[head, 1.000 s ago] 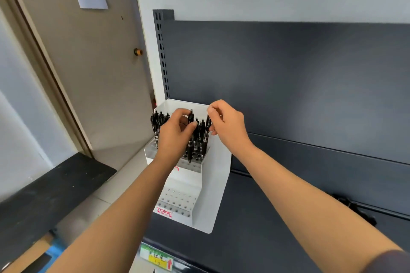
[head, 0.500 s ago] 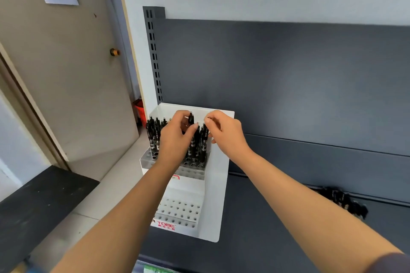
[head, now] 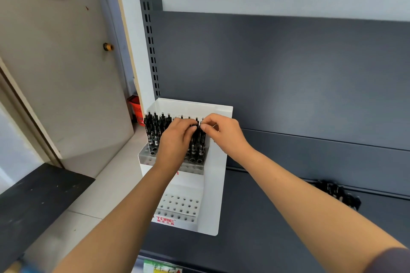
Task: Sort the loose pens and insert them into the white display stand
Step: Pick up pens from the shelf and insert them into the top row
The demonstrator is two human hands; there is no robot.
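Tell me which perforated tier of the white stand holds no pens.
The lowest front tier, just above the red TOME label: every hole in it shows empty, whereas the top tier behind it is packed with black pens.

Black pens (head: 155,131) upright in white stand (head: 213,195)

I'm looking down at a dark grey shelf (head: 266,217) that is carrying the white display stand (head: 213,195), which is standing upright at its left end, back near the rear panel (head: 288,73). Well apart, far right, a dark heap, probably loose pens (head: 339,194), is lying by that panel. A label strip (head: 162,268) is running along the front edge.
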